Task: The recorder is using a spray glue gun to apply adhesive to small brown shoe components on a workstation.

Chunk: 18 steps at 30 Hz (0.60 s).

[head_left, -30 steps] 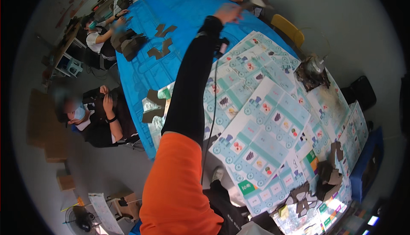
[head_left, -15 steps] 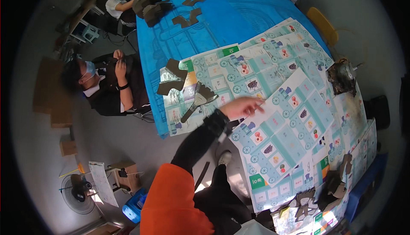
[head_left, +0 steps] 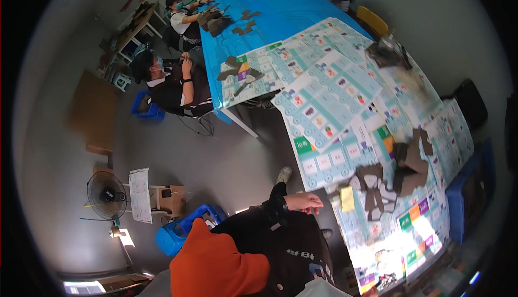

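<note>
Grip of my left hand [head_left: 303, 202] is loose, fingers lightly curled on nothing, resting at my dark-clothed waist just beside the near edge of the table [head_left: 302, 38]; my right hand is out of sight, so I cannot tell its state. Nearest to my fingers lies a small yellow note [head_left: 347, 198] on the printed sheets [head_left: 329, 102], with dark cardboard cutouts [head_left: 402, 167] just past it. Lower left stand a blue stool [head_left: 175, 233] and a floor fan [head_left: 107, 194]. Farther off, more cutouts [head_left: 237, 70] sit on the blue cover, where a seated person [head_left: 175, 83] works at the table's far side
</note>
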Tool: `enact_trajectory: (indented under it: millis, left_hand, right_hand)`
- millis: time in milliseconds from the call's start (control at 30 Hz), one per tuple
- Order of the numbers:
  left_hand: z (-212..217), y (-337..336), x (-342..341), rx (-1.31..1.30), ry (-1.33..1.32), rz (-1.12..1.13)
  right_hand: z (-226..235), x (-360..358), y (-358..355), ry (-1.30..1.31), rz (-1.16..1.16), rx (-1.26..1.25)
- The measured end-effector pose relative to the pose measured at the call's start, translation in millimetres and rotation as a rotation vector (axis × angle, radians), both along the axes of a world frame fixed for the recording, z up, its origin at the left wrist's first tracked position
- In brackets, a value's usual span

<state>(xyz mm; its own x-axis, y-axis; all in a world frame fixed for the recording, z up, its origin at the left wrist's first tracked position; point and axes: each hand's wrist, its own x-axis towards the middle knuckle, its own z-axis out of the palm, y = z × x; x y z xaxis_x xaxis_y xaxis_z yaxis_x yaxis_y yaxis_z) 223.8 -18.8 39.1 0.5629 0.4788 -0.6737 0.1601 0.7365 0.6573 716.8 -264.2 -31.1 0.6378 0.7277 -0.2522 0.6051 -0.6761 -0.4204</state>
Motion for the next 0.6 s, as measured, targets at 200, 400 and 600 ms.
enact_trajectory:
  millis: [200,400,600]
  left_hand:
    - [-28.4,-57.0,100.0,0.168,0.132,-0.254]
    - [-24.5,6.8,127.7,0.453,0.408,-0.219]
    - [-49.8,98.3,190.5,0.975,0.895,-0.172]
  right_hand:
    - [-9.0,80.2,-102.3,0.127,-0.239,0.17]
    - [11.3,92.1,-104.8,0.036,-0.138,0.119]
    - [45.1,81.4,-88.0,0.022,-0.182,0.03]
